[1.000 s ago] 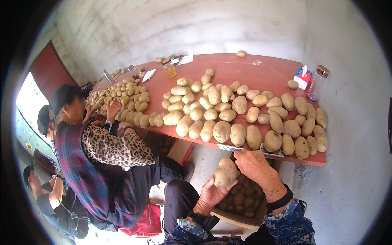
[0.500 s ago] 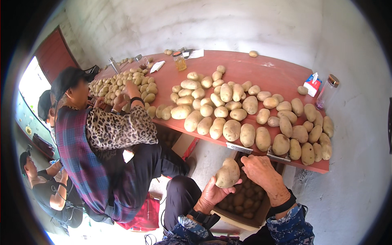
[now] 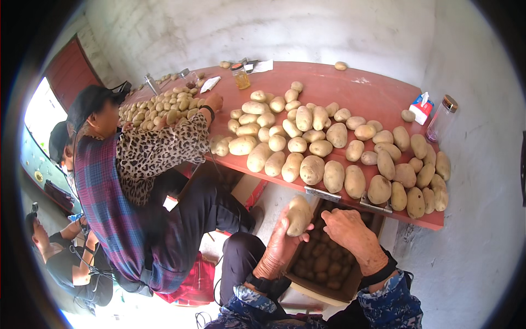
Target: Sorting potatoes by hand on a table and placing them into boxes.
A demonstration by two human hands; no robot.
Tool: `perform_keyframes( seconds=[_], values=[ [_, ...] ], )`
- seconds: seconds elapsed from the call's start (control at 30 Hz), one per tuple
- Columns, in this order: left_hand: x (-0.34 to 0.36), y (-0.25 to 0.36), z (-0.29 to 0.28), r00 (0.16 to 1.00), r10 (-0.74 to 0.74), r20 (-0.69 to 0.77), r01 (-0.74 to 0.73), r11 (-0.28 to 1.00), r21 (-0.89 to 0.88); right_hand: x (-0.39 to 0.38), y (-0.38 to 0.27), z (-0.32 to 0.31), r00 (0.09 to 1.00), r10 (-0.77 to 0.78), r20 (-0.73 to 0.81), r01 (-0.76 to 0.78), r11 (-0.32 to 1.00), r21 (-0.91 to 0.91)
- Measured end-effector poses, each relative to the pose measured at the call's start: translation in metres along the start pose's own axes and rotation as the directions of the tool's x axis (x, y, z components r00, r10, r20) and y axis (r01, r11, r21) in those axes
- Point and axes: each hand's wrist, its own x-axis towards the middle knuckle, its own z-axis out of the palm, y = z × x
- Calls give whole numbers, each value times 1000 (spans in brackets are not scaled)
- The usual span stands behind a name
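Observation:
My left hand [image 3: 280,245] holds a pale, knobbly potato [image 3: 299,216] upright, with fingers round its lower part. To its right, my right hand [image 3: 348,234] has curled fingers drawn together; anything inside them is hidden. Both hands are over a brown box [image 3: 296,292] of potatoes, below the front edge of the red table [image 3: 367,85]. Many large potatoes [image 3: 312,170] lie along that edge, above two metal fittings [image 3: 323,194] fixed at the edge.
At left, a co-worker [image 3: 137,181] in leopard-print sleeves reaches over more potatoes; two other people sit behind. A tissue box [image 3: 421,114], a clear bottle [image 3: 435,126] and an amber-filled jar [image 3: 241,79] stand on the table. The pale wall [image 3: 476,192] is at right.
My left hand has raised the potato and turned it more upright. My right hand has shifted slightly right and down. The co-worker's arm has extended rightward and upward over the table.

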Motion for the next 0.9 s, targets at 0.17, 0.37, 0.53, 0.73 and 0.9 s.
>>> perform_keyframes(
  seconds=[0.17, 0.37, 0.53, 0.73, 0.9],
  values=[
    [14, 37, 18, 946, 317, -74, -229, 809, 542, 1, -1, 2, 999, 36, 37, -35, 999, -26],
    [46, 71, 37, 784, 613, 98, -368, 331, 869, -1, 0, 6, 990, 90, 112, -89, 996, -18],
    [86, 88, 34, 661, 637, 397, -275, -287, 918, 0, 0, 12, 991, 102, 90, -101, 995, -15],
    [123, 81, 6, 735, 539, 410, -76, -536, 841, -2, 0, 13, 988, 107, 107, -107, 994, -9],
    [121, 78, -13, 742, 528, 412, -180, -435, 882, -9, 3, 9, 998, 66, 9, -66, 998, 4]
  ],
)
